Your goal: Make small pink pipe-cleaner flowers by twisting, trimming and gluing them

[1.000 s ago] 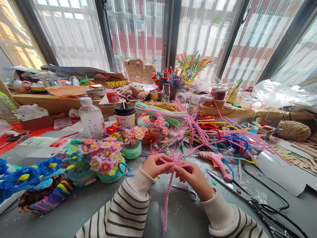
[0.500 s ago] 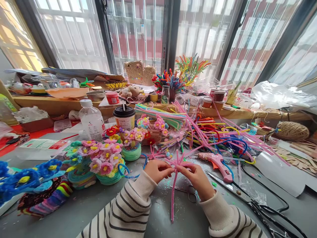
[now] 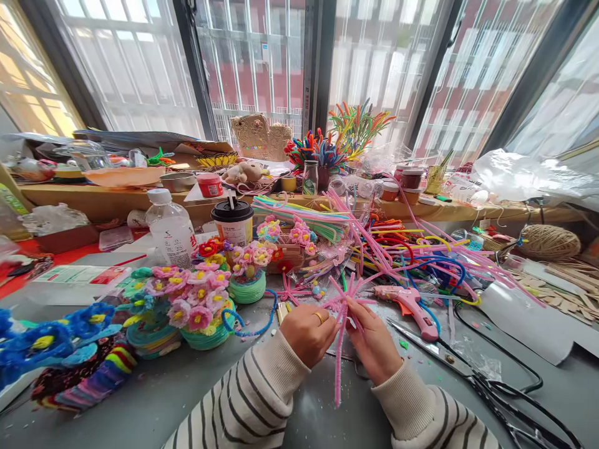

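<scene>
Between my two hands is a star of pink pipe cleaners (image 3: 337,380), its arms fanning out from a centre and one long stem hanging toward me. My left hand (image 3: 309,333), with a ring on one finger, is closed on the star's left side near the centre. From the right, my right hand (image 3: 373,342) pinches it close to the middle with thumb and fingers. The exact grip points are partly hidden by the fingers. Small scissors under the hands are mostly covered. Beyond lies another pink pipe cleaner star (image 3: 293,292) on the grey table (image 3: 311,415).
Right of my hands lie a pink glue gun (image 3: 412,308) and large scissors (image 3: 456,365). Pipe-cleaner flower pots (image 3: 206,312) stand at left, near a water bottle (image 3: 172,231) and lidded cup (image 3: 233,221). Loose pipe cleaners (image 3: 388,249) are heaped behind.
My left hand has turned and moved right and down, its back now facing up. My right hand has rotated more upright. The star has shifted slightly right, its arms spread differently.
</scene>
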Available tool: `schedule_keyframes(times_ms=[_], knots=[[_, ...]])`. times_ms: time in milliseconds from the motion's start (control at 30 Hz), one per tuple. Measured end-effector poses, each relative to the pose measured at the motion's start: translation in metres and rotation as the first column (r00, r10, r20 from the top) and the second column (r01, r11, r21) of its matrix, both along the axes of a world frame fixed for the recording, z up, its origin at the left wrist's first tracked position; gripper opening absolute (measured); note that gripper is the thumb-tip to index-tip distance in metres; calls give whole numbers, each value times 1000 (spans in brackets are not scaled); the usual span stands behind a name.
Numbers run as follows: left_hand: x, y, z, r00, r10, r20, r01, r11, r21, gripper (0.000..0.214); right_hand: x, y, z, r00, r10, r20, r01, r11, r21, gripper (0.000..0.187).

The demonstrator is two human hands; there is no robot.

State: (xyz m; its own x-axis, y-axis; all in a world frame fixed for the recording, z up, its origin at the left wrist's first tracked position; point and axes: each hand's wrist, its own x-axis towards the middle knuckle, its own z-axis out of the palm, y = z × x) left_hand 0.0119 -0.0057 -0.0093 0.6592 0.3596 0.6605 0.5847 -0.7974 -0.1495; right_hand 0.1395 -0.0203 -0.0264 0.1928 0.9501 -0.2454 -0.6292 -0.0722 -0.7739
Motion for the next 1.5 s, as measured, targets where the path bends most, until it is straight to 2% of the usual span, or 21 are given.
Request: schedule_keyframes(times_ms=[67, 167, 267, 333, 400, 600, 733, 933, 1067, 1133, 1267, 1367, 1433, 1500], knots=[[1, -1, 1, 1000, -12, 8, 12, 1000, 14, 23, -1, 1, -1, 998, -4, -56, 4, 1000, 1, 11], [-4, -1, 4, 997, -16, 76, 16, 1000, -9, 19, 1, 1, 1, 999, -16, -41, 16, 1000, -1, 11], [-11, 0, 10, 972, 46, 232, -41, 999, -28, 14, 3, -3, 6, 999, -6, 52, 5, 1000, 9, 13], [-15, 0, 14, 929, 87, 359, -97, 995, 10, 12, 2, -5, 7, 990, 46, 130, -48, 999, 13, 15], [-17, 2, 16, 910, 103, 401, -139, 988, 62, 20, -1, -8, 5, 969, 109, 221, -116, 993, 19, 16], [-15, 7, 11, 985, 32, 169, -55, 990, 131, 34, -7, -10, -1, 847, 200, 493, -279, 956, 92, 19], [-16, 7, 12, 984, 53, 168, -74, 990, 120, 30, -4, -10, 3, 808, 203, 553, -299, 950, 89, 19], [-19, 6, 13, 972, 70, 225, -117, 973, 200, 17, -5, -11, 5, 836, 175, 520, -257, 962, 90, 18], [-18, 5, 10, 962, 123, 243, -185, 950, 250, 18, -8, -12, 6, 924, 156, 349, -185, 981, 51, 19], [-17, 5, 10, 956, 147, 253, -213, 943, 257, 18, -9, -13, 6, 935, 163, 314, -185, 982, 40, 18], [-18, 6, 13, 946, 199, 256, -257, 940, 222, 28, -7, -12, 3, 859, 131, 495, -198, 977, 84, 20], [-16, 6, 14, 970, 145, 193, -181, 967, 181, 34, -4, -11, 4, 799, 118, 589, -211, 973, 92, 21], [-14, 4, 13, 992, 62, 112, -77, 989, 127, 36, -4, -11, 5, 790, 131, 598, -238, 966, 102, 19], [-11, 1, 11, 998, 22, 60, -25, 998, 56, 38, -4, -11, 6, 792, 139, 594, -259, 958, 122, 18]])
